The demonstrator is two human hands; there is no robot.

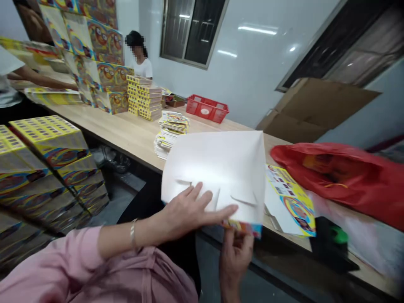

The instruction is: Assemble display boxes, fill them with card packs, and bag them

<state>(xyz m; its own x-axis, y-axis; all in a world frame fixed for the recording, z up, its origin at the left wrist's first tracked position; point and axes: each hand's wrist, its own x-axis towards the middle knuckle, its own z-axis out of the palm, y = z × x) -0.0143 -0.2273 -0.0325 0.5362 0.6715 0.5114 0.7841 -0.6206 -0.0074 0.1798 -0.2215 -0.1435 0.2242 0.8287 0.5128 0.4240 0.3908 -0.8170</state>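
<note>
Head view: printed card [292, 202] between white carton [214, 168] and red bag [334, 181]

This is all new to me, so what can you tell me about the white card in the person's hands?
The white card is a large, stiff-looking sheet with curved slits and bright print along its near edge. It tilts above the wooden table, the left hand flat on it, the right hand holding its lower edge.

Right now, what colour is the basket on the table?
The basket is red, in the head view.
</note>
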